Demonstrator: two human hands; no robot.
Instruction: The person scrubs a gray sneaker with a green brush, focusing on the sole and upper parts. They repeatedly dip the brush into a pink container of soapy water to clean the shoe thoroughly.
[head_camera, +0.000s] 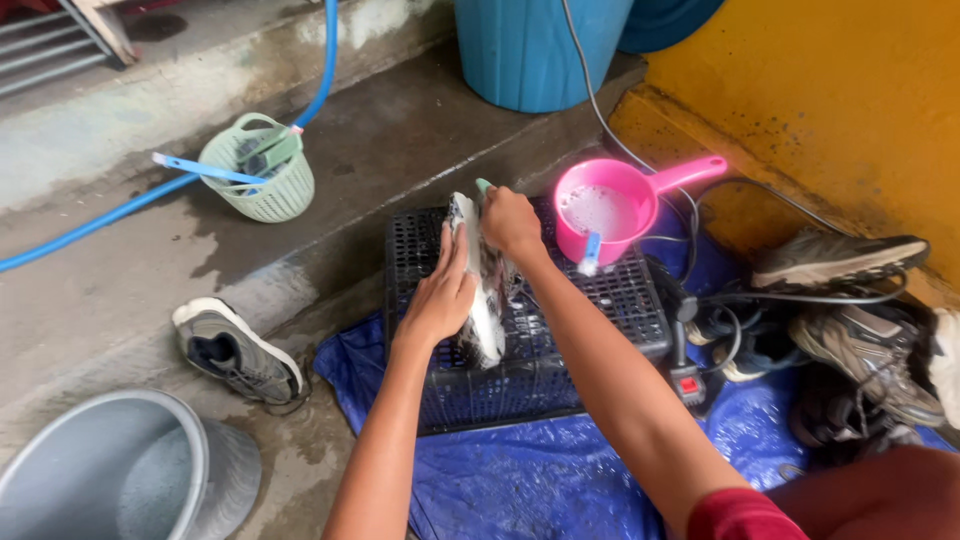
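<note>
Standing on its edge on the black plastic crate (620, 300), the grey shoe (487, 300) can slip away from you, because its surface is wet and soapy and the crate top is an open grid. Your left hand (440, 295) lies flat and open against the shoe's side, so it only supports and does not grasp. Your right hand (510, 222) is closed around a brush with a green handle (483, 186) at the upper end of the shoe; the bristles are hidden.

The blue tarp (520, 470) under the crate is wrinkled and shines with water, so the crate may slide if you push hard. The pink plastic dipper (605, 210), round with a long handle, stands just beside your right arm on the crate, full of foamy water; your elbow can tip it. A black cable (690, 330) with a red switch lies near, and spilled water could reach it.
</note>
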